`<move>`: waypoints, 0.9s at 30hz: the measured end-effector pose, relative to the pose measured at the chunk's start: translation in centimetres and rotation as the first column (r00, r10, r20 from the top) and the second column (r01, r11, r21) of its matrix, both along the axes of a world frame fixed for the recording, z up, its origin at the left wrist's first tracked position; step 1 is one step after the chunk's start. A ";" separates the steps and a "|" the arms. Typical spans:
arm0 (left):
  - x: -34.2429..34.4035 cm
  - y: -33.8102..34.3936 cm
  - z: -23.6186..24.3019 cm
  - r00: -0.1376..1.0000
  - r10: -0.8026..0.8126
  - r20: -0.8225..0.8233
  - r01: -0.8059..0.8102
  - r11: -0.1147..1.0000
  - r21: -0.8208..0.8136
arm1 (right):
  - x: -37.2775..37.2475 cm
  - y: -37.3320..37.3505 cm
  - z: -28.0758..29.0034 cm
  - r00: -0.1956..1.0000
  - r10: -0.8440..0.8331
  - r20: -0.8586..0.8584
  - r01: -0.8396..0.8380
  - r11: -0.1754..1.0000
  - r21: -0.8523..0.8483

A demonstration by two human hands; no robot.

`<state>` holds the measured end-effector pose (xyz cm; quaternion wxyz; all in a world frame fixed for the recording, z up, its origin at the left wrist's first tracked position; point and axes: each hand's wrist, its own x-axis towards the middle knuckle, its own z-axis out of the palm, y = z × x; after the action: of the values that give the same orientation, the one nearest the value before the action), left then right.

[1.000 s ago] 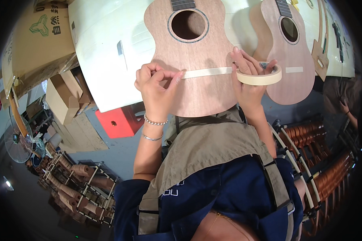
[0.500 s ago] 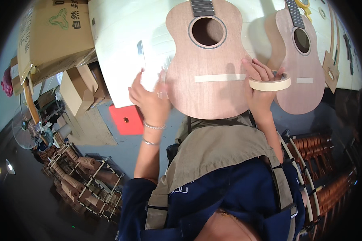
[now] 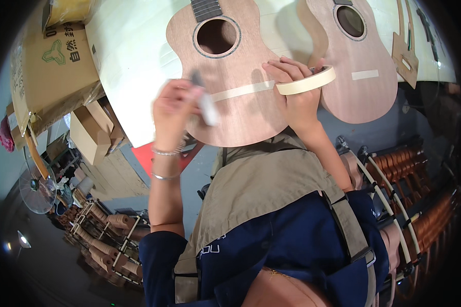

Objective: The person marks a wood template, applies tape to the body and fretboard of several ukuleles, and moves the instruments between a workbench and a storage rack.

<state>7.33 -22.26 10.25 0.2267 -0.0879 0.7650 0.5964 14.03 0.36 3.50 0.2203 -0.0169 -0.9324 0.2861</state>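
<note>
An unfinished wooden guitar body [image 3: 230,125] with a round sound hole lies on the pale bench before me. Across its lower face runs a strip of cream tape [image 3: 243,90]. My left hand [image 3: 175,105] is closed on a slim white tool [image 3: 207,109] with a dark end, held over the guitar's left side; motion blur hides its exact kind. My right hand [image 3: 299,102] has a roll of masking tape [image 3: 306,83] looped about its fingers. Those fingertips rest on the guitar near the strip's right end.
A second unfinished guitar [image 3: 366,97] with a short tape strip lies to the right. Beyond it are a flat wooden template [image 3: 405,60] and dark tools. Left are a cardboard box [image 3: 66,66] and a fan [image 3: 38,187]; a red stool [image 3: 144,157] stands below the bench edge. Racks [image 3: 394,204] hold wooden parts.
My left hand, empty with spread fingers before, has picked up the white tool from the bench and come to the guitar. The view has shifted right; my right hand still carries the tape roll.
</note>
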 end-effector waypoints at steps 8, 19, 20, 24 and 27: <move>1.8 5.7 -1.3 0.928 -0.258 0.269 0.260 0.965 0.031 | -0.1 -0.3 0.6 1.000 0.001 -0.007 -0.001 1.000 0.003; -0.5 3.5 -1.8 0.960 -0.164 0.227 0.190 0.977 -0.101 | -1.9 12.1 6.1 0.919 0.394 -0.015 -0.388 0.898 -0.210; -2.8 2.1 -1.5 0.997 -0.034 0.071 0.042 0.992 -0.117 | -4.1 17.6 6.9 0.985 -0.171 -0.018 0.172 0.983 0.060; -15.6 -4.7 -4.5 0.937 0.025 -0.349 -0.153 0.927 -0.343 | -9.4 36.7 1.7 0.948 -0.313 0.054 0.270 0.886 0.378; -19.2 -7.2 -8.8 0.991 -0.025 -0.135 -0.063 0.792 -0.607 | -15.0 39.5 -1.5 0.900 -0.283 0.332 0.208 0.947 0.244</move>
<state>-11.85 -29.42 1.40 0.1276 -0.1233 0.9290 0.3247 -0.93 39.89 1.98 0.0796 -0.1649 -0.9714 0.1513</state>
